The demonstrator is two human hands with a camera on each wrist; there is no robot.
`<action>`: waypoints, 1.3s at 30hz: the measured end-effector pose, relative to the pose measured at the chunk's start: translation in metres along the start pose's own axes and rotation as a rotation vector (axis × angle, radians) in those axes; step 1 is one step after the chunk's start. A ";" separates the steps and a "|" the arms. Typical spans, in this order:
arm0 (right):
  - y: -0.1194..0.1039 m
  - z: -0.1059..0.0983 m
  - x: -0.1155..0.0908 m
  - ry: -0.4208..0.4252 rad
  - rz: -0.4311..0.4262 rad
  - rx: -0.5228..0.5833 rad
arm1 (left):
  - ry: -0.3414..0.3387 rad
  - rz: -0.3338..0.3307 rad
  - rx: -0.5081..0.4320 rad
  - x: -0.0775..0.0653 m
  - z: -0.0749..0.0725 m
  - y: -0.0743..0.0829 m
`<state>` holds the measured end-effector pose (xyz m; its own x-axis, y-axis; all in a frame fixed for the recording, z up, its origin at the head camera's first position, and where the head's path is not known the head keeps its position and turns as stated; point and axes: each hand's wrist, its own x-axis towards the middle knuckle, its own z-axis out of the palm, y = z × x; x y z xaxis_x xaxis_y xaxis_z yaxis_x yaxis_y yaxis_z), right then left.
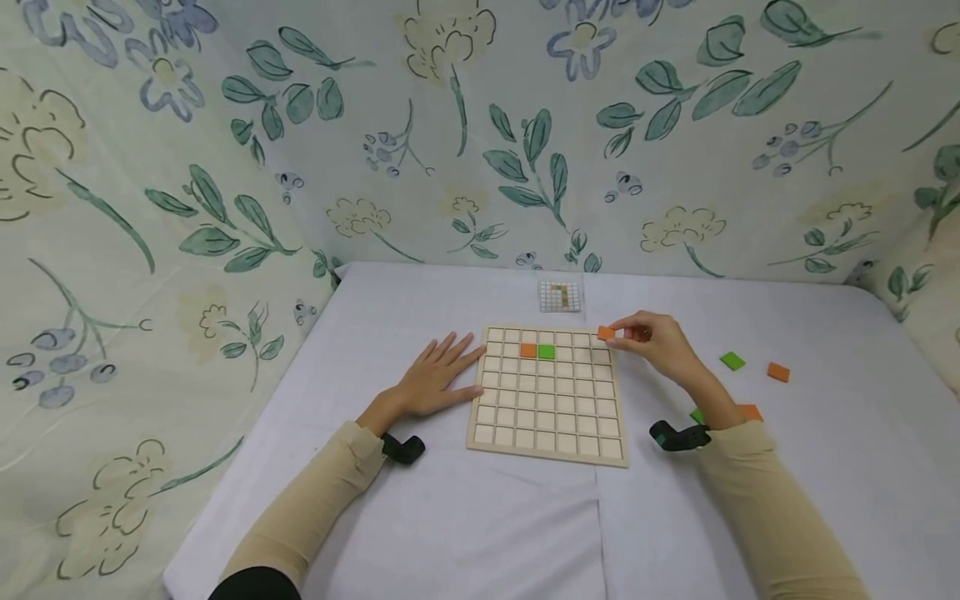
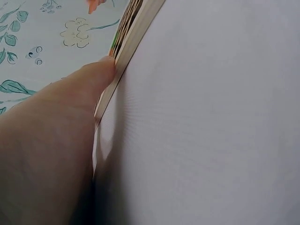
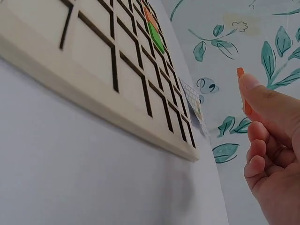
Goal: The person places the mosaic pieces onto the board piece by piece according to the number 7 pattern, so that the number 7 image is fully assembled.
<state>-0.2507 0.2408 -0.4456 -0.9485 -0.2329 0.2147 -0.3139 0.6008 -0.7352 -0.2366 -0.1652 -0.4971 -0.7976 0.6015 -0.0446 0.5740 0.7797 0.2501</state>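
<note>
A square wooden grid board lies on the table, with one orange tile and one green tile side by side in its second row from the back. My right hand pinches another orange tile between thumb and fingers, above the board's far right corner; the right wrist view shows this orange tile edge-on. My left hand lies flat on the cloth with fingers spread. Its thumb touches the board's left edge in the left wrist view.
A small pattern card with a coloured grid lies behind the board. To the right are a loose green tile and an orange tile. More tiles are partly hidden by my right forearm. A floral curtain hangs behind the table.
</note>
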 end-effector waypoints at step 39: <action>-0.012 0.053 0.022 -0.179 0.124 0.093 | -0.008 -0.015 0.000 0.001 0.001 -0.002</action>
<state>-0.2654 0.1879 -0.4665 -0.9542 -0.2992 0.0077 -0.1827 0.5619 -0.8068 -0.2384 -0.1658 -0.4980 -0.8043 0.5915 -0.0560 0.5624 0.7883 0.2494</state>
